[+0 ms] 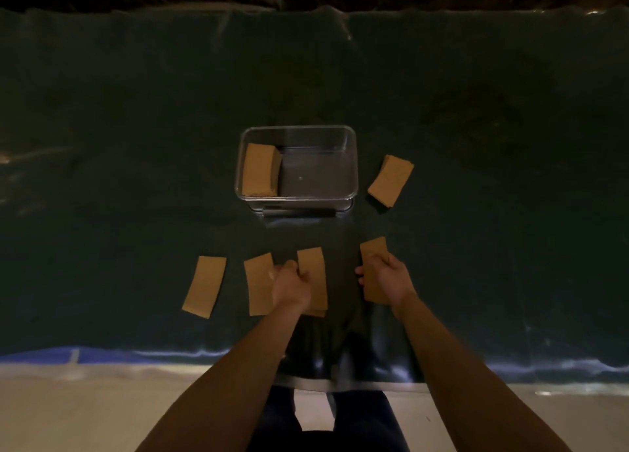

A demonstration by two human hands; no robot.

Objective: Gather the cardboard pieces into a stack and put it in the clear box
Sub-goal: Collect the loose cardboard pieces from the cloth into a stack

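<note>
Brown cardboard pieces lie on a dark green cloth. My left hand (289,283) grips the left edge of one piece (313,274). My right hand (386,276) holds another piece (373,250) just to the right of it. Two loose pieces lie further left, one (258,283) beside my left hand and one (205,285) at the far left. A small stack of pieces (390,180) sits to the right of the clear box (350,165). Inside the box, on its left side, rests another cardboard stack (259,170).
The dark green cloth (136,145) covers the table to its front edge (136,353). Beyond the far edge everything is dark. My legs show below the table edge over a pale floor.
</note>
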